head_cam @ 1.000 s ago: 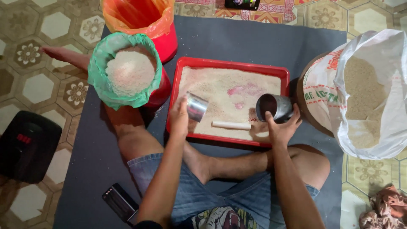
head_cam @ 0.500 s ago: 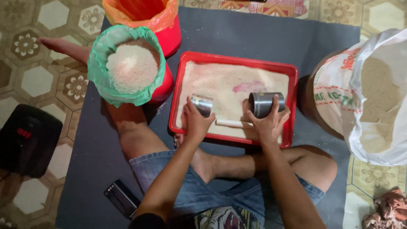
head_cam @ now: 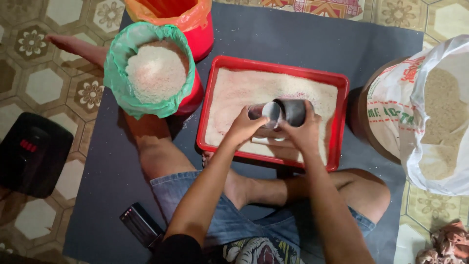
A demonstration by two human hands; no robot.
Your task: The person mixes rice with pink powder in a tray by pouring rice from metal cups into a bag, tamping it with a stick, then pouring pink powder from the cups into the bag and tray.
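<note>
Green-lined bucket [head_cam: 155, 73] crowds tray [head_cam: 273, 66] leftward, sack [head_cam: 430, 112] rightward (mat beyond open)

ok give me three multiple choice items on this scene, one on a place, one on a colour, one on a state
1. Where are the two metal cups?
A. over the red tray
B. inside the white sack
C. on the tiled floor

2. What colour is the liner of the bucket full of white grain?
A. blue
B. green
C. black

3. How do the cups stand?
A. far apart
B. stacked upright on the mat
C. held together, one in each hand

Answers:
1 A, both cups sit above the grain in the tray.
2 B, a green bag folds over the rim.
3 C, the left hand and right hand press them mouth to mouth.
</note>
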